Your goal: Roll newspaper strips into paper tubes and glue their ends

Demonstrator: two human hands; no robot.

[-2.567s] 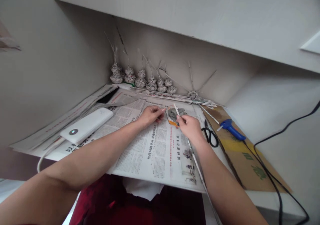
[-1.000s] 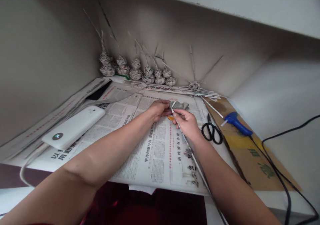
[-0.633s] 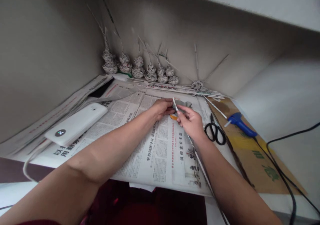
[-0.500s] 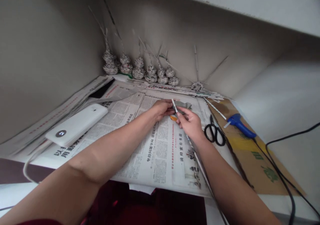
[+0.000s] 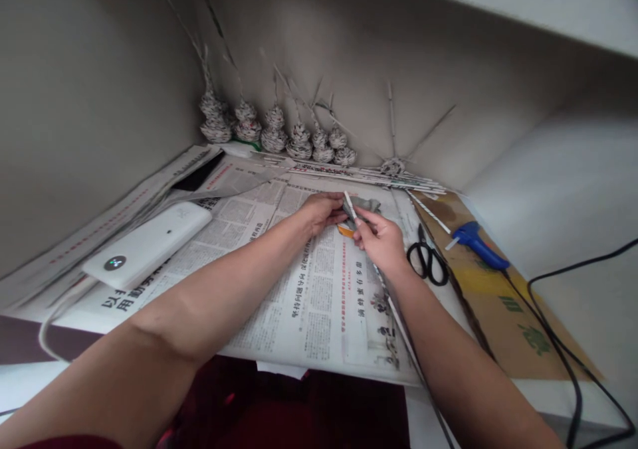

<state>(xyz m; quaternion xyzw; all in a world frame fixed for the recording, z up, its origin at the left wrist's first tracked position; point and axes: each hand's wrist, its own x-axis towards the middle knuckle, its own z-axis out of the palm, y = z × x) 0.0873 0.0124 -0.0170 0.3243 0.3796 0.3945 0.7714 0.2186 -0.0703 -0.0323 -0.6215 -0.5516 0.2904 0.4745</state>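
A long, thin rolled paper stick (image 5: 399,314) runs from my hands down along my right forearm and past the table's front edge. My right hand (image 5: 381,238) grips it near its upper end, which points up and away from me. Curled around that same end are the fingers of my left hand (image 5: 321,211), pinching it from the left; their tips are partly hidden. Just behind my fingers lies a grey crumpled cloth-like piece (image 5: 369,204). An orange object (image 5: 345,231), too covered to identify, shows beneath my hands. Black-handled scissors (image 5: 427,263) lie right of my right hand.
Newspaper (image 5: 279,289) covers the table. Woven paper gourds (image 5: 274,130) stand along the back wall, beside a bundle of paper sticks (image 5: 359,175). A blue glue gun (image 5: 481,246) rests on cardboard (image 5: 528,323), its black cord trailing right. A white power bank (image 5: 149,243) lies left.
Both hands stay together at the stick's upper end, with only a slight shift of the fingers. The whole view has moved a little.
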